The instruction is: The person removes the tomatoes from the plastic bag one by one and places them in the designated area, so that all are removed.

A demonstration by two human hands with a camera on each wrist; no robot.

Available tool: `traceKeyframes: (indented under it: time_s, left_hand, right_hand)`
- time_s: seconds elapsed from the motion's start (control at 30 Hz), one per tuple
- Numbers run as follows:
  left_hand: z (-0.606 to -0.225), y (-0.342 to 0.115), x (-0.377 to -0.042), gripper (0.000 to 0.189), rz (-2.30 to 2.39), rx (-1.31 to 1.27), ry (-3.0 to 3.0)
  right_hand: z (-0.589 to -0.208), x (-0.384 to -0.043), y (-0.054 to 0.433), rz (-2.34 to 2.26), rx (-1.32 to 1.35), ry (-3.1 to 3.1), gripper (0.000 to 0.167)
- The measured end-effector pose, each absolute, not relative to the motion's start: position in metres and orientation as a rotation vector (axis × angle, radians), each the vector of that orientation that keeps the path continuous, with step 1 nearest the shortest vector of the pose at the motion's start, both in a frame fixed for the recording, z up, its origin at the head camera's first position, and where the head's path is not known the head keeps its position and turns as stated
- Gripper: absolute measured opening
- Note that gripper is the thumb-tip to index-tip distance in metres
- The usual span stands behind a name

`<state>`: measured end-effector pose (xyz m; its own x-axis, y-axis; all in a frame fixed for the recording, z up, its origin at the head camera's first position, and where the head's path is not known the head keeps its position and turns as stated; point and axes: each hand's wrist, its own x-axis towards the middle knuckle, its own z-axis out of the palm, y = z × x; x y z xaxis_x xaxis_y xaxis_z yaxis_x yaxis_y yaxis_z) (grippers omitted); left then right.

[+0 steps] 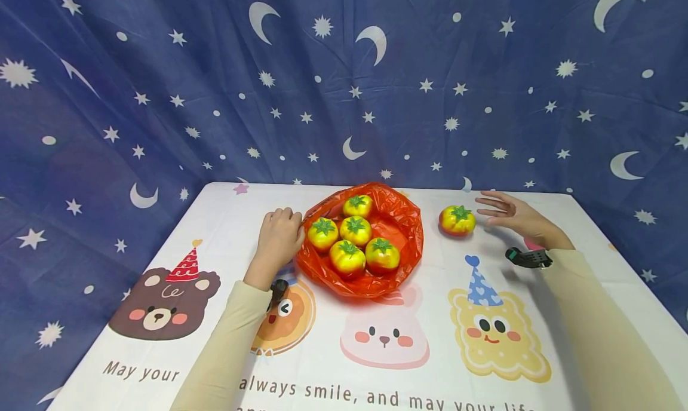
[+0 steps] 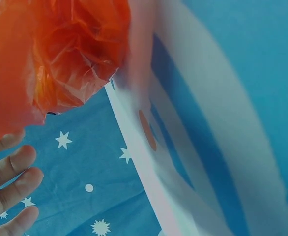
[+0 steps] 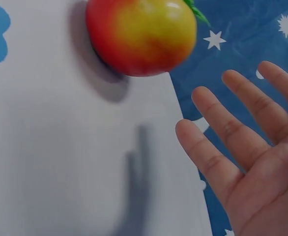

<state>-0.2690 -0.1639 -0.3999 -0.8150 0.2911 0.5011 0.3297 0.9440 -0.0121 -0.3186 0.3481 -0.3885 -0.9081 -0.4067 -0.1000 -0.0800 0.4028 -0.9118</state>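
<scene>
Tomato (image 1: 457,221) is sitting near the spread, empty right hand (image 1: 513,214); left hand (image 1: 279,235) is pinching the bag (image 1: 412,235), steadying it I guess.

Type of place: booth-like recording nook, cloth-walled; home, lab or studio beyond it, cannot tell. Backdrop: dark blue cloth (image 1: 403,130) patterned with white moons (image 1: 603,8) and stars (image 1: 322,27), hung behind and along both sides. Surface: white table cover (image 1: 228,226), cartoon bear (image 1: 163,306), rabbit (image 1: 384,333), biscuit (image 1: 500,333), cheery printed lettering (image 1: 141,371)
</scene>
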Motion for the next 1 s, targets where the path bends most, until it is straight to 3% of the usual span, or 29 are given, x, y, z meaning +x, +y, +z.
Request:
traceKeyframes:
  time_s: [1.0]
  left_hand:
    - [-0.397,-0.164,-0.266,0.014,-0.130,-0.432,-2.584]
  right_hand:
    - [-0.311,-0.312,0.358,-1.258,-0.495,2.570,0.065]
